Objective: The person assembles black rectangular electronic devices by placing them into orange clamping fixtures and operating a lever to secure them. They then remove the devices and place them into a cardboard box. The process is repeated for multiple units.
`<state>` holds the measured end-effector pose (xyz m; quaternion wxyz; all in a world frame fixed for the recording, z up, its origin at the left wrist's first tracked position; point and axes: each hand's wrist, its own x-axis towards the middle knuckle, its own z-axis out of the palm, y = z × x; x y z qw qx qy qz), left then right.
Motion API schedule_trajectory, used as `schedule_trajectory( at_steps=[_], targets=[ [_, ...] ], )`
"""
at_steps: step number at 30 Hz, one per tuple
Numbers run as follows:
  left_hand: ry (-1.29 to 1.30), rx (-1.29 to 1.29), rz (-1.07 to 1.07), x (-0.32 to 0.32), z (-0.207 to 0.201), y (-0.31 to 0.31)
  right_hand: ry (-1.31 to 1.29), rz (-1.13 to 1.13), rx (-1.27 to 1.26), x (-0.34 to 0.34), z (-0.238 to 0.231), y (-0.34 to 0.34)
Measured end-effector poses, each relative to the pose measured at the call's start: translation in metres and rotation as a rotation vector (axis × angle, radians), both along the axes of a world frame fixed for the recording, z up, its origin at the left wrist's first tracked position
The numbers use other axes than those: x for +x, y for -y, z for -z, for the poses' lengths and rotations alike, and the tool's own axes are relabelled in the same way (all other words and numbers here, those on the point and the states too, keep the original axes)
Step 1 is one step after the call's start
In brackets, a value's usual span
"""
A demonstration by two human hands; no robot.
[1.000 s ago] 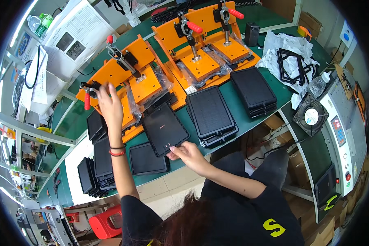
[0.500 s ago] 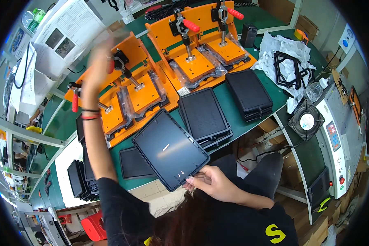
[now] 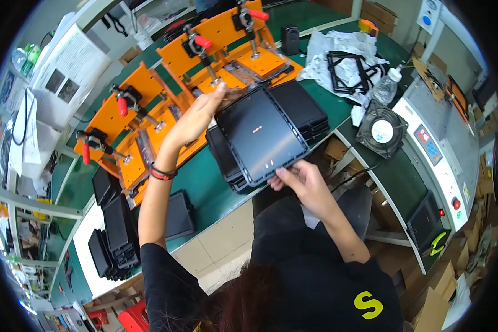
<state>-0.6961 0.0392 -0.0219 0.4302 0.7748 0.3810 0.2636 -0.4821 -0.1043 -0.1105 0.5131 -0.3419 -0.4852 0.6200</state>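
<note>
A flat black rectangular panel (image 3: 249, 124) with a raised rim and a small light mark in its middle lies tilted over two stacks of black panels. My right hand (image 3: 304, 183) pinches its near edge, thumb above and fingers partly hidden below. Beside the panel's upper left corner is my left hand (image 3: 196, 119), its fingers stretched out and nothing seen in it; whether it touches the rim I cannot tell. The left stack (image 3: 222, 157) is partly covered by the held panel, and the right stack (image 3: 304, 108) sits farther along the green bench.
Orange clamping fixtures (image 3: 174, 119) with red-handled toggle clamps line the bench's far side. More black panels (image 3: 122, 232) are stacked at the left; another panel (image 3: 180, 216) lies nearer. At the right are black frames (image 3: 348, 72), a fan (image 3: 380, 131) and a white control unit (image 3: 431, 146).
My left hand has come down from the clamp at the left to the panel's upper left corner. The panel, in my right hand, has moved right and up over the stacks. The view has shifted.
</note>
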Motion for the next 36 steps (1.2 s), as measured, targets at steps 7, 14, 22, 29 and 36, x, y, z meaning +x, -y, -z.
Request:
schedule_trajectory(
  at_steps=[7,14,22,29,36],
  targets=[
    [-0.082,0.279,-0.06,0.089,0.049,-0.103,0.202,0.386,0.031,0.038,0.026,-0.065],
    [-0.156,0.246,-0.035,0.118,0.108,-0.145,0.642,0.608,0.107,0.044,0.038,-0.087],
    [-0.296,0.372,-0.152,0.113,0.109,-0.124,0.872,0.541,0.233,0.057,0.048,-0.089],
    [-0.289,0.942,-0.185,0.181,0.038,0.009,0.757,0.731,0.044,0.162,0.01,0.047],
    [0.039,0.673,0.484,0.304,0.098,0.192,1.122,1.74,-0.283,0.209,-0.04,0.33]
  ],
)
